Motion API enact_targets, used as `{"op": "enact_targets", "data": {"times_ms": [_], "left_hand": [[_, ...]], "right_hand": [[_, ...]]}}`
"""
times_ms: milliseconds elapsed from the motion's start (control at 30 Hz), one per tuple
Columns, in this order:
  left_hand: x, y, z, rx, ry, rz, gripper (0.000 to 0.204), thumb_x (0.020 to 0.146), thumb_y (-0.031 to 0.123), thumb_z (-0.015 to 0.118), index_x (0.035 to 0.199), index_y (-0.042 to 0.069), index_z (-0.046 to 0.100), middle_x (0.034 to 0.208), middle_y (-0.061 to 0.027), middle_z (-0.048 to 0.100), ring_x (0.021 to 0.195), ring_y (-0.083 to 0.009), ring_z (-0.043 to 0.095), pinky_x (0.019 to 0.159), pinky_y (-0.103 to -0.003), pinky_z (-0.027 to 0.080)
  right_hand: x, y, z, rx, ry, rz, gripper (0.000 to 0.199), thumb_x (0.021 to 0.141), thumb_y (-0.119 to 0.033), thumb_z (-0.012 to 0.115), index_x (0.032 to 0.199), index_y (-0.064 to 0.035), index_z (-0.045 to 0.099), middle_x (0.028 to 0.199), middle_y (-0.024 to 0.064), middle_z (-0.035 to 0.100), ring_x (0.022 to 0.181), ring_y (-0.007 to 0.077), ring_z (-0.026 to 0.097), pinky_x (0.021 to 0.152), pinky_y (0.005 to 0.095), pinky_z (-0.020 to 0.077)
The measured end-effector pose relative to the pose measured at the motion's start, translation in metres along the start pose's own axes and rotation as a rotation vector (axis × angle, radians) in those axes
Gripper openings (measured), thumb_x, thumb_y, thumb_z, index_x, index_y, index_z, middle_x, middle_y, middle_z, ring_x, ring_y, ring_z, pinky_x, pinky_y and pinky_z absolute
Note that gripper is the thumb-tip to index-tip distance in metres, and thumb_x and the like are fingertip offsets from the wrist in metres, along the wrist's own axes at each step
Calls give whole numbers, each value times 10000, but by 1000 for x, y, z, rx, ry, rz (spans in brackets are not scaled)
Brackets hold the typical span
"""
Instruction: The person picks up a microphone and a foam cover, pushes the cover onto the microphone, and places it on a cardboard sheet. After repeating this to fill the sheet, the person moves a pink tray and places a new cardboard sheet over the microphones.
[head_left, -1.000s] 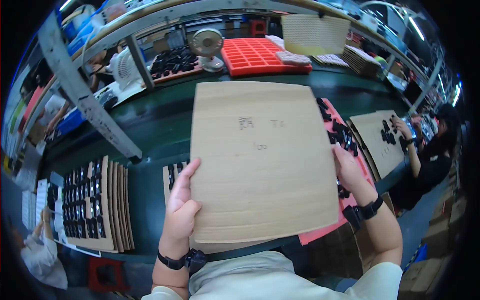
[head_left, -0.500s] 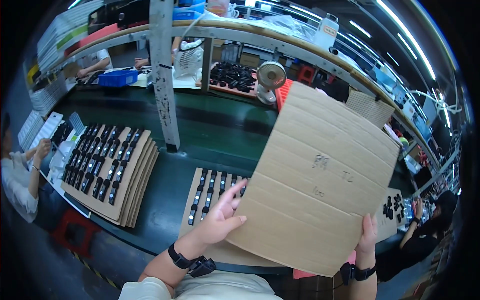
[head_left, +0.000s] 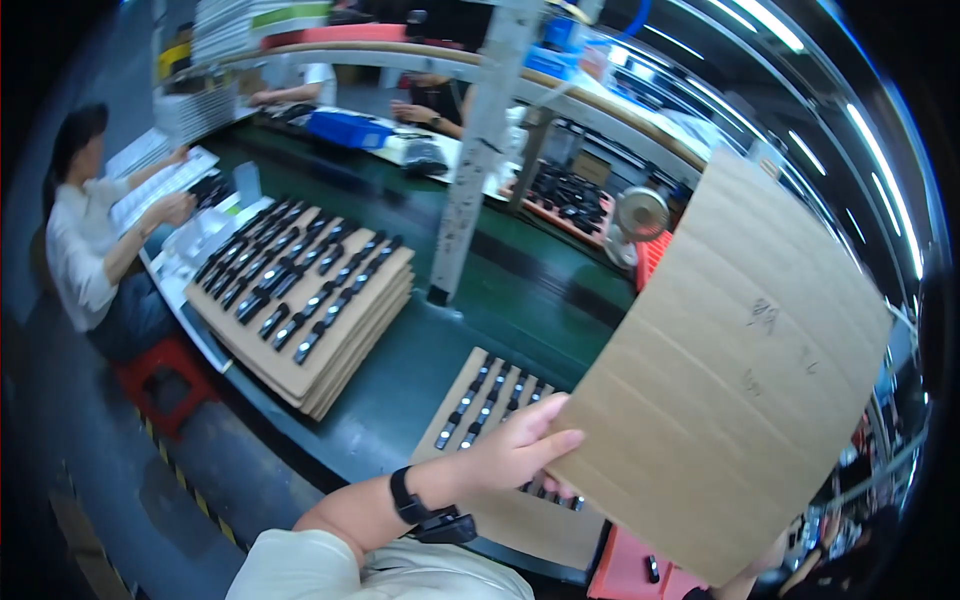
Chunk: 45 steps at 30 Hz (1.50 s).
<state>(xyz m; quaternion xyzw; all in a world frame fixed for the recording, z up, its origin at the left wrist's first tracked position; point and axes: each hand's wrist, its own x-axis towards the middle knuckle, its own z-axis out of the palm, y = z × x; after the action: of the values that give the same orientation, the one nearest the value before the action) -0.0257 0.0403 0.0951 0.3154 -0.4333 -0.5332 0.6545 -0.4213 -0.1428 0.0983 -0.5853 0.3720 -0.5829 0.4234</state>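
Observation:
A large sheet of brown cardboard [head_left: 730, 390] with faint handwriting is held up, tilted, in front of me at the right. My left hand [head_left: 530, 442] grips its left edge, thumb in front and fingers behind. At the lower right edge, my right hand [head_left: 768, 562] is closed on it, mostly hidden behind the sheet. Below my left hand lies another cardboard board [head_left: 545, 530] with rows of small black devices [head_left: 485, 408], partly covered by my hand and the sheet.
A stack of cardboard boards [head_left: 330, 375] topped with black devices stands at the left on the green table [head_left: 385, 430]. A metal post [head_left: 475, 170] rises behind. Nearby are a small fan [head_left: 640, 215], a pink tray [head_left: 632, 560], a red stool [head_left: 165, 385] and a seated co-worker [head_left: 90, 240].
My view has turned left, so the table and stack appear farther right. The cardboard sheet is still in both hands, and my right hand now shows less.

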Motion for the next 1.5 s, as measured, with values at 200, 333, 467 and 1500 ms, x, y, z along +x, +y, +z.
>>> {"op": "enact_targets", "data": {"times_ms": [200, 333, 467, 1500], "left_hand": [[31, 14, 13, -124, -67, 173, 377, 1053, 209, 426, 1375, 41, 328, 1055, -90, 648, 687, -103, 670, 528, -193, 507], [39, 15, 21, -100, -106, 171, 392, 1050, 231, 437, 1374, 42, 325, 1040, -84, 646, 683, -100, 664, 520, -191, 503], [28, 22, 12, -68, -156, 112, 414, 1047, 251, 446, 1378, 35, 324, 1064, -102, 650, 725, -116, 670, 544, -208, 519], [-67, 0, -129, -56, 343, 300, 326, 1017, 288, 509, 1119, -21, 487, 834, -225, 661, 614, -202, 620, 581, -263, 520]], "right_hand": [[-35, -50, 120, 16, -655, -262, 492, 901, -453, 647, 1103, -6, 613, 990, 161, 653, 871, 266, 622, 815, 470, 491], [-49, -44, 141, 281, -607, 58, 390, 878, -329, 719, 1067, 2, 639, 905, 142, 660, 853, 231, 623, 782, 412, 494], [-41, -86, 185, 359, -368, -134, 296, 972, -257, 529, 1098, -1, 606, 967, 127, 680, 669, 180, 662, 423, 257, 468], [244, -209, 419, 201, -572, 220, 511, 1013, -382, 512, 1262, 64, 496, 1070, 198, 680, 745, 202, 707, 551, 202, 592]]}}
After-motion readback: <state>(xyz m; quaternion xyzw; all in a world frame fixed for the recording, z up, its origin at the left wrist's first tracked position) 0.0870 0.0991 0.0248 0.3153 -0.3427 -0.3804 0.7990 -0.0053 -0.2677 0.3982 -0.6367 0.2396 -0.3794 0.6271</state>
